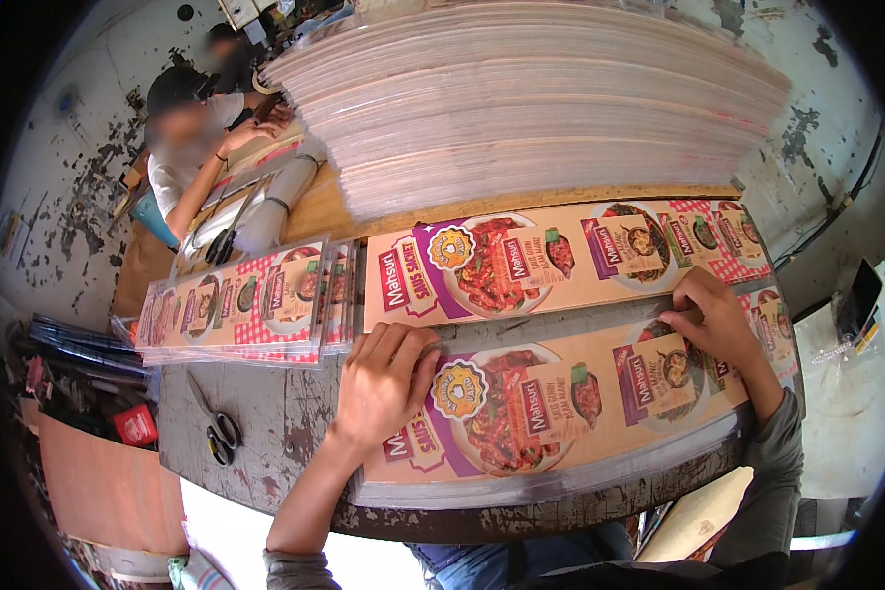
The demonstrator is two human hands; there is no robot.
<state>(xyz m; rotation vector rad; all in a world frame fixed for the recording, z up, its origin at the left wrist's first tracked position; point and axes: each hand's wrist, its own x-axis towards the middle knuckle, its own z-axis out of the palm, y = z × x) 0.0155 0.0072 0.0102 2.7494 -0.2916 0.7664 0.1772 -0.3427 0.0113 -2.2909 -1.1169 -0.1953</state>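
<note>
A long printed food-advert strip (600, 393), orange-brown with pictures of dishes, lies along the near edge of the table on a stack in clear plastic (551, 492). My left hand (379, 383) is closed with curled fingers at the strip's far left corner. At its far edge on the right, my right hand (713, 320) bends its fingers in a pinch. What exactly lies between the fingertips is partly hidden. Just beyond, a second pile of matching strips (560, 256) runs parallel, close to my right knuckles.
Plastic-wrapped printed packs (231, 305) lie left of the strips. Black-handled scissors (221, 438) rest on the worn table (285, 423); another pair (221, 246) lies farther back. A tall stack of flat sheets (541, 108) stands behind. A person (182, 147) sits at the far left.
</note>
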